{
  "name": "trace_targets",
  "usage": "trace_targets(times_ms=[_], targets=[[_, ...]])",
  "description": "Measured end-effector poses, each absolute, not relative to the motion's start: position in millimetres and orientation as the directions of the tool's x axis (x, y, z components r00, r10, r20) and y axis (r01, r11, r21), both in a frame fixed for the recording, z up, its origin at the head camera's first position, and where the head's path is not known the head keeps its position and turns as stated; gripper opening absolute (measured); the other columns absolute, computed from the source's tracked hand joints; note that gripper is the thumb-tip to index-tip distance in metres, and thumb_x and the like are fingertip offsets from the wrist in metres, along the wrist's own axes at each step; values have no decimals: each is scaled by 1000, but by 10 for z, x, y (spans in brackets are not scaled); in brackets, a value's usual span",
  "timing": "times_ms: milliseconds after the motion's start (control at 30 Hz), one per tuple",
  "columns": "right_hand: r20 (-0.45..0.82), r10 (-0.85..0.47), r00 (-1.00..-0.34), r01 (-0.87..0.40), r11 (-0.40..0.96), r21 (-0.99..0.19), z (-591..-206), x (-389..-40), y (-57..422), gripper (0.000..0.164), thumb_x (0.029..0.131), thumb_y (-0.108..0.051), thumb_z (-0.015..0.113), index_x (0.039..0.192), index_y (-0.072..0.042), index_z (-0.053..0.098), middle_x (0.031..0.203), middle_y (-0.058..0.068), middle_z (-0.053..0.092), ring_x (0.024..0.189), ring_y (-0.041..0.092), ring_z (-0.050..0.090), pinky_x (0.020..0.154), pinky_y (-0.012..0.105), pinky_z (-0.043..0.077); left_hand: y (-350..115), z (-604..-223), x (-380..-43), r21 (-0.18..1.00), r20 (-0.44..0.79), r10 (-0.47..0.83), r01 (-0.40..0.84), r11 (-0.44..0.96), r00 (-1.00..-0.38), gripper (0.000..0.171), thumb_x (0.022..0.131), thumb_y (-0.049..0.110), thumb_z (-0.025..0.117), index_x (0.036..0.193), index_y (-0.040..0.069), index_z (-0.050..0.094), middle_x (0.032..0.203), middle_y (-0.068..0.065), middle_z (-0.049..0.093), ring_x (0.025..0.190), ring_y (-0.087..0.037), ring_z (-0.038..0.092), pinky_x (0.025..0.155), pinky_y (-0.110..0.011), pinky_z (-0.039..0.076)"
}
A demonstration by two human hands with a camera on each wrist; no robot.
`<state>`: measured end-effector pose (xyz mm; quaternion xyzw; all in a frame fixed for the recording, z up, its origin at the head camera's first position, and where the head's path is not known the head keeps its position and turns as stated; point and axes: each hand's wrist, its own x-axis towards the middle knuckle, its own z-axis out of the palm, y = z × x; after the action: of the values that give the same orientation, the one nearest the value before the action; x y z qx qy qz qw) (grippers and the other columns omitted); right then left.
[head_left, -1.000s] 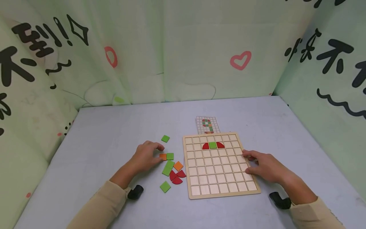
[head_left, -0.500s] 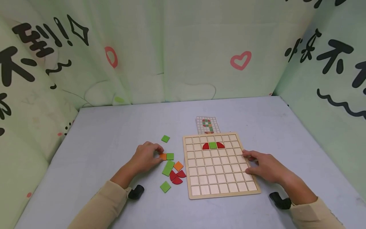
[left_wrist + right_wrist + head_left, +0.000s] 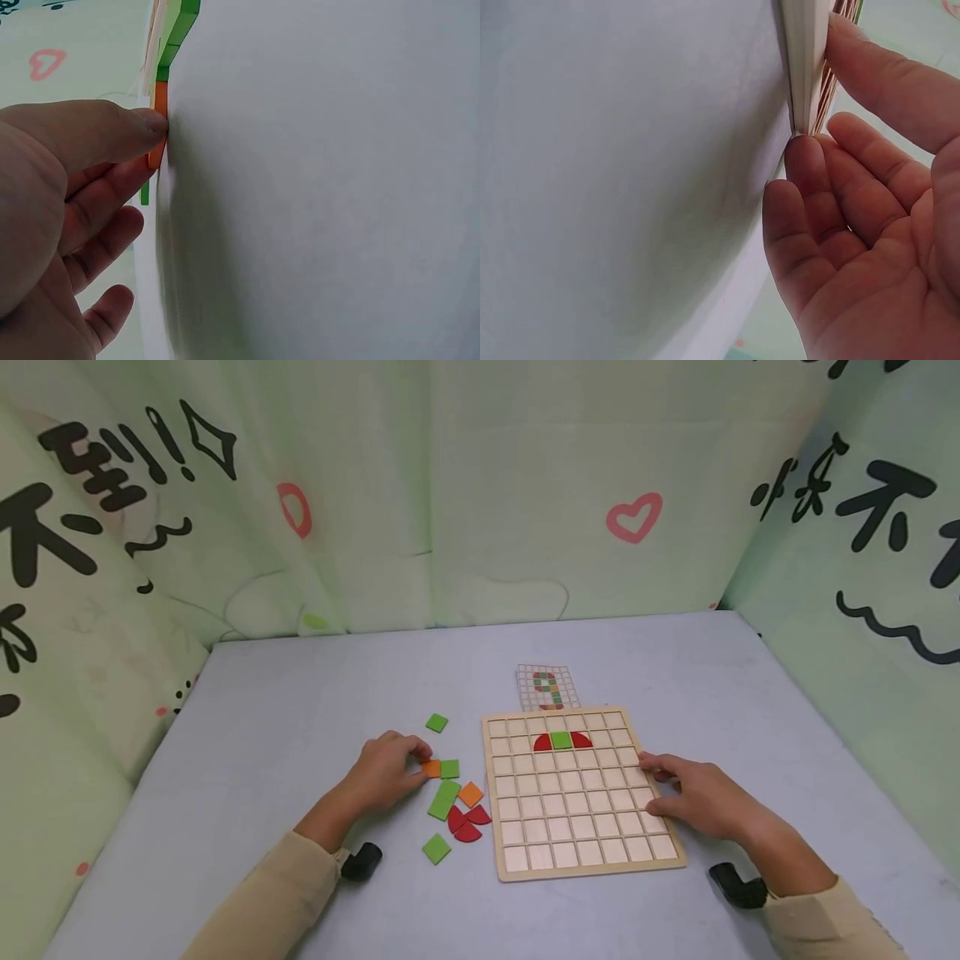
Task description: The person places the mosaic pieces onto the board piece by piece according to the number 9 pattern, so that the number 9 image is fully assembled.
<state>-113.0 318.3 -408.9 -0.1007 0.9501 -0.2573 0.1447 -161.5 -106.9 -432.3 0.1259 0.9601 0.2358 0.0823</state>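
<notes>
Neatly gridded board (image 3: 581, 806), three tiles (image 3: 561, 741) inside

Pale tabletop (image 3: 300, 693) around a gridded board (image 3: 585, 827)

The board lies flat, right of the tabletop's middle. A card (image 3: 547, 687) lies just beyond its far edge. Left of the board, level with that edge, is a green square (image 3: 437, 722); nearer the person, an orange tile (image 3: 431, 768) touches a second green square (image 3: 449, 768). Next comes a green oblong (image 3: 444, 798), with an orange square (image 3: 471, 793) between it and the board. Three red wedges (image 3: 467, 832) cluster beside the board's left edge; another green square (image 3: 437, 849) lies left of its near rows.
</notes>
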Motion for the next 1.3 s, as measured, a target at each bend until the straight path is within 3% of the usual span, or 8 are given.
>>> trace_targets(times_ms=[433, 667, 1300], targets=[[-235, -262, -936, -106, 847, -522, -4072, -1129, 3172, 65, 85, -25, 79, 139, -1, 54, 136, 22, 57, 117, 41, 56, 94, 56, 44, -1014, -4279, -1643, 473, -152, 254, 155, 867, -955, 25, 85, 15, 80, 108, 11, 69, 99, 0, 61, 100, -21, 51, 85, -36, 49], [-232, -266, -936, -114, 849, -515, -4065, -1131, 3178, 65, 85, -25, 79, 139, 0, 54, 138, 22, 56, 117, 40, 57, 94, 56, 44, -967, -4154, -1666, 482, -151, 216, 119, 868, -965, 26, 85, 17, 80, 108, 14, 69, 105, -2, 60, 104, -23, 51, 83, -35, 52], [-236, -250, -939, -99, 854, -510, -4069, -1119, 3162, 65, 85, -24, 79, 139, 1, 53, 135, 23, 57, 115, 40, 57, 94, 57, 44, -523, -3958, -1761, 518, -81, 413, 316, 795, -907, 22, 88, 21, 78, 107, 13, 69, 105, 0, 66, 106, -21, 51, 91, -40, 44]])
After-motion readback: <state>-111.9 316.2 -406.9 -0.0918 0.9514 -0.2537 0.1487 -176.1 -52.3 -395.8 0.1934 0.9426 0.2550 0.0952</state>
